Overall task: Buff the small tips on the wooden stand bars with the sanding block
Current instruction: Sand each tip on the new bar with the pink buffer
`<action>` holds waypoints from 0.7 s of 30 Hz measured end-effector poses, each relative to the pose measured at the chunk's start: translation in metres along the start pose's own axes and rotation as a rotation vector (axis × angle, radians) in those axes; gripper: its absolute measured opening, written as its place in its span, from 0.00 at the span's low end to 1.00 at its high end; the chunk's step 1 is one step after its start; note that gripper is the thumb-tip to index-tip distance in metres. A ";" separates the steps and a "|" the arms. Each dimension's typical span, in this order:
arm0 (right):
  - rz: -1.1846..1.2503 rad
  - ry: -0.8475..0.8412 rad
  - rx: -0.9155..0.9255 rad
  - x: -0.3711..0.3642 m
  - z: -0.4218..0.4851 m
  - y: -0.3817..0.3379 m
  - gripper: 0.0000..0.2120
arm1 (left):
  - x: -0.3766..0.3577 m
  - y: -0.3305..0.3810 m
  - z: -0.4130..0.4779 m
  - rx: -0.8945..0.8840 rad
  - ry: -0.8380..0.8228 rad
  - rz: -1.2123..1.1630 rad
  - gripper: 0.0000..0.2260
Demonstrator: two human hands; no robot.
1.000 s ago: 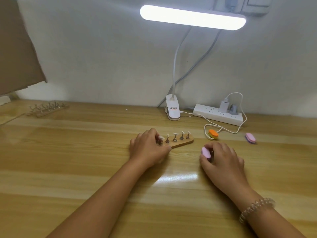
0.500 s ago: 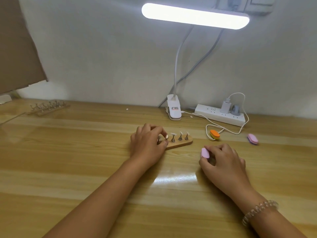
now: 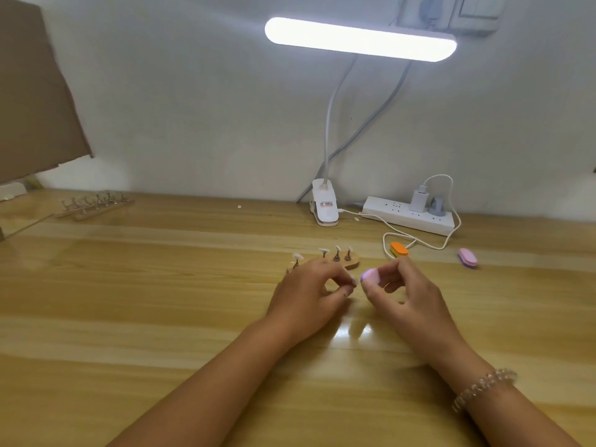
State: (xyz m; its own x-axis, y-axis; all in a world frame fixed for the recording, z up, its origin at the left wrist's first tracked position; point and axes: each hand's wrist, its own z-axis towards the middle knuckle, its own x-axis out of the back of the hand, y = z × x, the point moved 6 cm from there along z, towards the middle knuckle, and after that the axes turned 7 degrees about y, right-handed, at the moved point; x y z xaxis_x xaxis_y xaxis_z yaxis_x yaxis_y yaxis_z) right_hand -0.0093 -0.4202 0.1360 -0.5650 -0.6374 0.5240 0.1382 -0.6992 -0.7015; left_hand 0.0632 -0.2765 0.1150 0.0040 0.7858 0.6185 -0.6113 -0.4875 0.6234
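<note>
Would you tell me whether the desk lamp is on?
On. The desk lamp glows bright white, and its glare reflects off the table.

Three sanding blocks (image 3: 370, 276) (image 3: 399, 249) (image 3: 467, 257), two hands (image 3: 309, 295) (image 3: 409, 295)

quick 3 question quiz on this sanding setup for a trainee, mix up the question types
1. True or false: the right hand holds nothing.
2. The spare pink block lies: A) on the power strip; B) on the table, right of the orange block; C) under the lamp clamp.
3. How many sanding blocks are in view in all?

Key: 1. False, it pinches the pink sanding block. 2. B. 3. Three.
</note>
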 end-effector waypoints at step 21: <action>-0.175 -0.021 0.117 -0.006 0.004 0.002 0.11 | -0.002 -0.003 0.000 0.022 -0.096 -0.025 0.01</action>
State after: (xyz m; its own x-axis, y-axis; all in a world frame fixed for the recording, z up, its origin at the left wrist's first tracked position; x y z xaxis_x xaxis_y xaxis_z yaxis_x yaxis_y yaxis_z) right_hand -0.0020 -0.4193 0.1333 -0.5717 -0.5083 0.6440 0.1333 -0.8321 -0.5384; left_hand 0.0648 -0.2764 0.1123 0.0953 0.7583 0.6449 -0.5928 -0.4772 0.6487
